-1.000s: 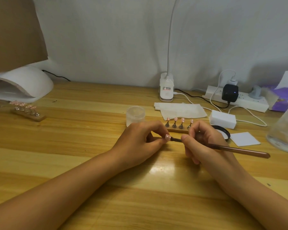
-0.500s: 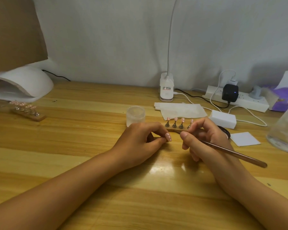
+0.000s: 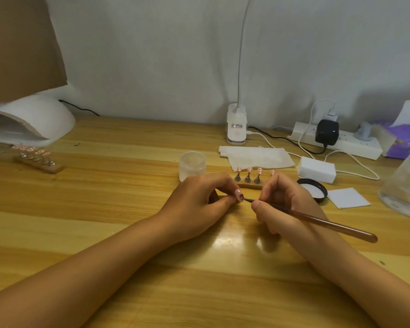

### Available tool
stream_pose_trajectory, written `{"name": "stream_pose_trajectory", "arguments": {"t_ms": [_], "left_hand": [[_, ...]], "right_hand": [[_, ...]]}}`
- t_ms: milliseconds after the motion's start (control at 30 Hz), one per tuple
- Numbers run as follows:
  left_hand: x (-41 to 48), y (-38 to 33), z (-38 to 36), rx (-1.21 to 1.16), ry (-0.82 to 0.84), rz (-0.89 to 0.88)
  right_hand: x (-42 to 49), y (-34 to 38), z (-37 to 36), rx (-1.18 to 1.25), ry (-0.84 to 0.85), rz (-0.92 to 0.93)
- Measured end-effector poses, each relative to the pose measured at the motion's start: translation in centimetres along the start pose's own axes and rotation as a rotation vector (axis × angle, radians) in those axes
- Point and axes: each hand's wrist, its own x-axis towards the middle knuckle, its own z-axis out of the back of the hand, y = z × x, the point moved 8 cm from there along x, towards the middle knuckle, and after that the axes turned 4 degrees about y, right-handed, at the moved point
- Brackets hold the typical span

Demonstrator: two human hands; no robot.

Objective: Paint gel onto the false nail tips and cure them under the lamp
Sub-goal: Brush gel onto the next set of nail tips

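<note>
While left hand (image 3: 199,201) pinches nail tip (image 3: 238,192) — brush (image 3: 317,220) touches it.

the left grip (image 3: 199,203) pinches one pink nail tip (image 3: 238,192) between thumb and forefinger, low over the counter (image 3: 128,209). the right grip (image 3: 285,207) holds a brown brush (image 3: 317,220) like a pen, its dark bristle end at the tip's lower edge. just behind both, a wooden holder (image 3: 251,185) carries four more tips upright. a white curing lamp (image 3: 33,119) sits far left, with another loaded holder (image 3: 37,160) before it.
</note>
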Motion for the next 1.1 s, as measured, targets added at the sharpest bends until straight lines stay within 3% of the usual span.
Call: {"name": "stream_pose_trajectory", "arguments": {"t_ms": [300,900,1100], "left_hand": [[0.04,-0.2,0.06,-0.014,-0.007,-0.009],[-0.04,-0.32,-0.11,-0.016,0.023,0.006],[-0.03,-0.35,-0.13,-0.009,0.024,0.004]], "right_hand": [[-0.06,0.29,0.45,0.135,-0.057,0.026],[0.02,0.02,-0.17,-0.083,0.012,0.008],[0.02,0.21,0.46,0.091,-0.048,0.01]]}}
